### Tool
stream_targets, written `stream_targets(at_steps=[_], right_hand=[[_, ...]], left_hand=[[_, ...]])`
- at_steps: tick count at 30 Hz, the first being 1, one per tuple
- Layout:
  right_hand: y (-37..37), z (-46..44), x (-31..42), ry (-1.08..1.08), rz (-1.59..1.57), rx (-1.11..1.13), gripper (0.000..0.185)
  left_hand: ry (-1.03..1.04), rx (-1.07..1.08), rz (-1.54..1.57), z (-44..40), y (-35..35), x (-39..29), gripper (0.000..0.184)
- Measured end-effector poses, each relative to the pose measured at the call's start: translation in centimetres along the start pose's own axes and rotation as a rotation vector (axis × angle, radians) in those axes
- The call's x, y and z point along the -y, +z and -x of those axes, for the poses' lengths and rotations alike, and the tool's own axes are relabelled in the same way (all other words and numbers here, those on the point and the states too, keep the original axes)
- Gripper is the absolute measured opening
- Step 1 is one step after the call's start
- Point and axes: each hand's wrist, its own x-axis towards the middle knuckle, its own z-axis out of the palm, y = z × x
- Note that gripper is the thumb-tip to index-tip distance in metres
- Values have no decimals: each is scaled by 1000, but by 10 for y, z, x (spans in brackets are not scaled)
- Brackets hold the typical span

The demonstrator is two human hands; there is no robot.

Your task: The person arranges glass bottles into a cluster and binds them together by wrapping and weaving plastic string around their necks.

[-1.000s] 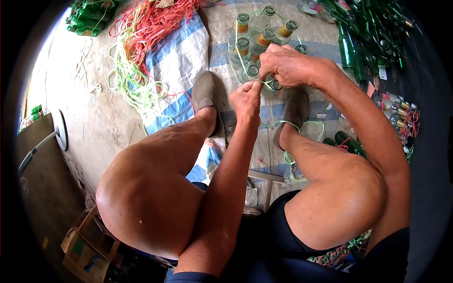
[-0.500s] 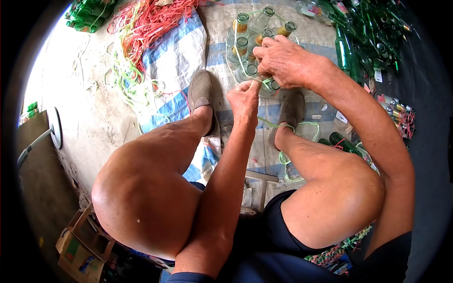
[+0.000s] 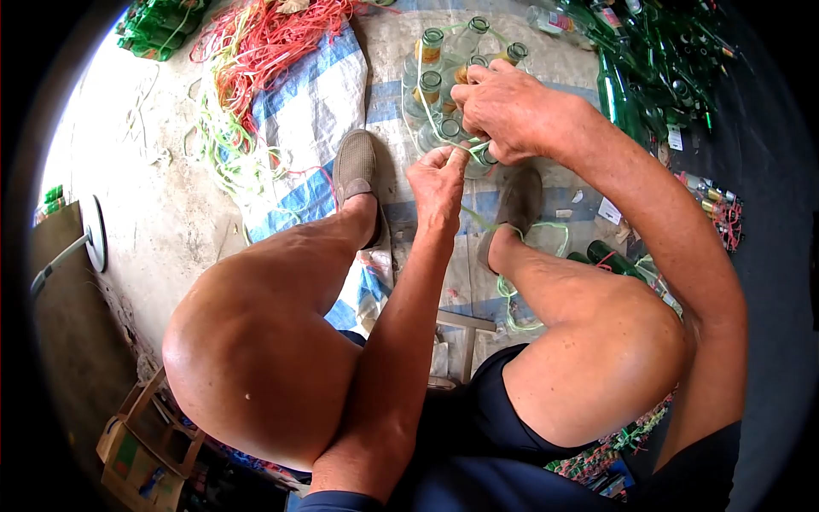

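Several clear glass bottles (image 3: 429, 83) stand upright in a tight cluster on the sheet in front of me. A pale green plastic string (image 3: 408, 107) loops around them and across their necks. At the near side of the cluster, my left hand (image 3: 438, 183) is closed, pinching the string between thumb and finger. My right hand (image 3: 508, 111) reaches over the bottles from the right, fingers curled down on the string by the nearest necks. Its fingertips are partly hidden. A loose tail of string (image 3: 510, 299) trails down past my right shoe.
A tangle of red string (image 3: 264, 47) and pale green string (image 3: 226, 145) lies at upper left. Green bottles (image 3: 614, 94) are piled at upper right. A blue and white woven sheet (image 3: 311, 85) covers the floor. My shoes (image 3: 356, 162) flank the work area.
The whole view has shifted slightly, with things appearing a little further left. Both hands stay at the string on the near side of the bottles, with almost no other movement.
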Motion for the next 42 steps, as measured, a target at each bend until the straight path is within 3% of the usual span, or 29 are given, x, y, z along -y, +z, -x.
stream_targets(at_steps=[9, 12, 15, 18, 25, 34, 42], right_hand=[[-1, 21, -6, -26, 73, -139, 10], [-10, 28, -7, 20, 83, -103, 23], [-9, 33, -14, 24, 60, -161, 21], [-12, 40, -21, 83, 17, -231, 5], [-2, 34, -36, 196, 17, -203, 14], [24, 18, -51, 291, -257, -242, 14], [21, 1, -52, 376, -311, -164, 13]], left_hand=[[91, 17, -63, 6, 6, -9, 24], [126, 17, -66, 9, 7, -7, 24], [146, 13, -58, 10, 8, -7, 24], [156, 21, -34, 10, 8, -5, 24], [139, 35, 12, 11, 9, -4, 20], [155, -8, 66, 13, 13, -5, 25], [148, -15, 58, 15, 10, -3, 14]])
